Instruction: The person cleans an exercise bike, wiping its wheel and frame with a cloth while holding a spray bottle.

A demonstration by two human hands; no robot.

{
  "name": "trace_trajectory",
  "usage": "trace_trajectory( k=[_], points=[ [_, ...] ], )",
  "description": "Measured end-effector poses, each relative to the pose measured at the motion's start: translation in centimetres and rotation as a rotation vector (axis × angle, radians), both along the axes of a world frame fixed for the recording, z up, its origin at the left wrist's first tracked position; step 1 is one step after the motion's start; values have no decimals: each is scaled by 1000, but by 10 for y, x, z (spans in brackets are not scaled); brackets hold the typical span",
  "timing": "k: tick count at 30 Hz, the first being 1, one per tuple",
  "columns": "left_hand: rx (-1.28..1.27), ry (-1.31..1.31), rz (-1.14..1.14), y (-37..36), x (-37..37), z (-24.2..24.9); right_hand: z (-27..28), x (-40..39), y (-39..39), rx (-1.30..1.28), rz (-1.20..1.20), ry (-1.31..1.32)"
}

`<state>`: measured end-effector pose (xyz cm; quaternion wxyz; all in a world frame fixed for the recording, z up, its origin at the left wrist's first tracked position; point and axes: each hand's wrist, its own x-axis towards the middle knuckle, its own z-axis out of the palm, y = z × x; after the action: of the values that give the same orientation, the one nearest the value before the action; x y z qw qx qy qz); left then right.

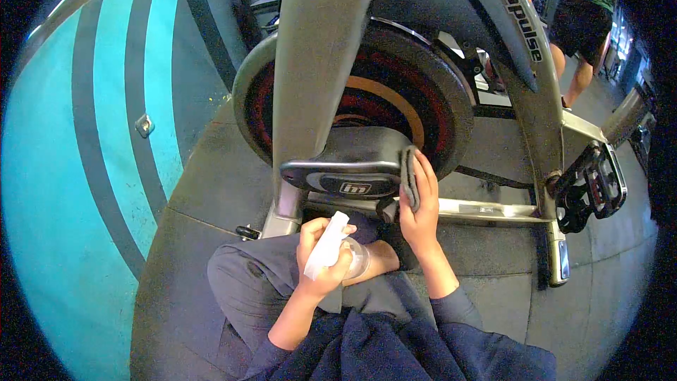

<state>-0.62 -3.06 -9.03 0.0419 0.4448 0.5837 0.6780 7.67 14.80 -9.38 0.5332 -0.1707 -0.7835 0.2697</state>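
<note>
My left hand [321,257] is wrapped round a spray bottle [328,247] with a white trigger head and a clear body, held over my lap. In my right hand [421,204] is a folded dark grey cloth [410,180]. The cloth presses against the right end of the dark plastic cover [342,178] low on an exercise bike, which bears a small square logo. Behind the cover stands the bike's large round flywheel housing [430,92], with red and orange markings. A thick grey frame post [310,63] rises left of it.
A turquoise wall with dark stripes [106,99] stands on the left. At right are another metal frame leg [546,134] and a black pedal [592,187]. A person [582,28] is at the upper right. Dark mats [486,261] cover the floor.
</note>
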Motion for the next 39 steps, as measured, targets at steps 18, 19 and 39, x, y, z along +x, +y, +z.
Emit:
trace_trajectory(
  k=[18, 19, 39],
  points=[
    [37, 241, -80, -1, 12, -3, -94, 96, 5, -1802, 508, 551],
    [5, 272, -63, -2, 12, -4, -94, 96, 7, -1790, 529, 568],
    [-204, 328, -48, 33, 29, 11, 15, 48, 26, -416, 289, 217]
  ],
)
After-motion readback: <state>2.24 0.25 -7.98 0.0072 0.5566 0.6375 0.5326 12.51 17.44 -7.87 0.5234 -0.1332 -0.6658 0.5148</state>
